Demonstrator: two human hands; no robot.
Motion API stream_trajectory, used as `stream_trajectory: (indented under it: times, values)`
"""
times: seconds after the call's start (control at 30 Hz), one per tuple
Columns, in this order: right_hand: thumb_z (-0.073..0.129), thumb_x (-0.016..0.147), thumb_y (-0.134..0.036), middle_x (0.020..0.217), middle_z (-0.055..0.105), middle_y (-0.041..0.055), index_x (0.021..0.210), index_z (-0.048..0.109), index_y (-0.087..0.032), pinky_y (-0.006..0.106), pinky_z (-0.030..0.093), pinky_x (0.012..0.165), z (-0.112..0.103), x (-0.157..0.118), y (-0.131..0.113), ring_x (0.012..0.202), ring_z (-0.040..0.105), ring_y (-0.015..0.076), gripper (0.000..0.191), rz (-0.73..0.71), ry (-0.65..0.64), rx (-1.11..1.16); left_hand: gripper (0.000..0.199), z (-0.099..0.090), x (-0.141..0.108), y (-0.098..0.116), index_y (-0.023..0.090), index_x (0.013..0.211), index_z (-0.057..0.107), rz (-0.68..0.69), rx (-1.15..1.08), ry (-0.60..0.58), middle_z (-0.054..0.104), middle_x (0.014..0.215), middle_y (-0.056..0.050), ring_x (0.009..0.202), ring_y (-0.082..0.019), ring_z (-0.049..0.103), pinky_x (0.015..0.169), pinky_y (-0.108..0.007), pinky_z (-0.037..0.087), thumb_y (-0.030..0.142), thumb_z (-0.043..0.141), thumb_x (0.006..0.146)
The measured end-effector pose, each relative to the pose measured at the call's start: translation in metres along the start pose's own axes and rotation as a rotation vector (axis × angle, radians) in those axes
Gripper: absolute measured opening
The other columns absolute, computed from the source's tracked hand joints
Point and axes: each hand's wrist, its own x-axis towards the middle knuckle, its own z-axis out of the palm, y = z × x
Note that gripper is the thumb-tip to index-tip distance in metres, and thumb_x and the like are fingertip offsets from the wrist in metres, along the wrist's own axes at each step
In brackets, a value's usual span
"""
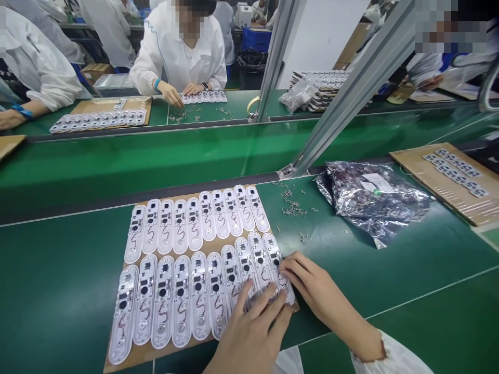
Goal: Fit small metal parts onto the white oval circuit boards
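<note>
Two rows of white oval housings (181, 280), each with a circuit board and thin wires, lie on a brown cardboard sheet (148, 355). My left hand (255, 327) rests with spread fingers over the lower ends of the front-row housings at the right. At the right end of that row, my right hand (315, 283) has thumb and fingers pinched together at the edge of the last housing (275, 257); whatever is between the fingertips is hidden. Small metal pieces (292, 208) are scattered on the green table (335, 254) beyond my right hand.
A shiny plastic bag (378, 195) lies at the right, with a cardboard sheet (468, 192) of small boards beyond it. Slanted metal posts (339, 98) rise behind the low green barrier (175, 150). Across it, a person in white (183, 57) handles similar housings.
</note>
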Motion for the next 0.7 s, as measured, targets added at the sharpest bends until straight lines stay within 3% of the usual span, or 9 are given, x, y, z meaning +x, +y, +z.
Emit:
stream_trajectory:
  times: [0.3,0.47,0.7]
  values:
    - [0.045,0.095,-0.008,0.093,0.058,0.0055,0.101,0.055,-0.018,0.033,0.048,0.062,-0.005,0.005,-0.003,0.072,0.057,0.0196,0.015,-0.118,-0.082,-0.311,0.043,0.002,-0.001,-0.001,0.015,0.143,0.042,0.006,-0.041,-0.023,0.049,0.149,-0.001,0.142,-0.022,0.039,0.116,-0.054,0.035,0.023,0.028,0.104]
    - [0.052,0.068,0.012,0.094,0.057,0.0064,0.094,0.055,-0.015,0.03,0.046,0.06,-0.016,0.014,-0.016,0.075,0.058,0.0196,0.038,-0.135,-0.202,-0.337,0.043,0.007,-0.002,-0.003,0.017,0.143,0.044,0.006,-0.031,0.037,0.055,0.144,-0.001,0.139,-0.02,0.043,0.116,-0.049,0.034,0.031,0.034,0.104]
    - [0.055,0.054,0.016,0.099,0.062,0.0089,0.093,0.056,-0.016,0.033,0.051,0.065,-0.016,0.025,-0.025,0.08,0.063,0.0232,0.05,-0.099,-0.278,-0.436,0.041,0.016,0.0,-0.004,0.016,0.14,0.047,0.025,0.022,0.071,0.058,0.141,-0.001,0.136,-0.019,0.047,0.116,-0.046,0.035,0.031,0.035,0.103]
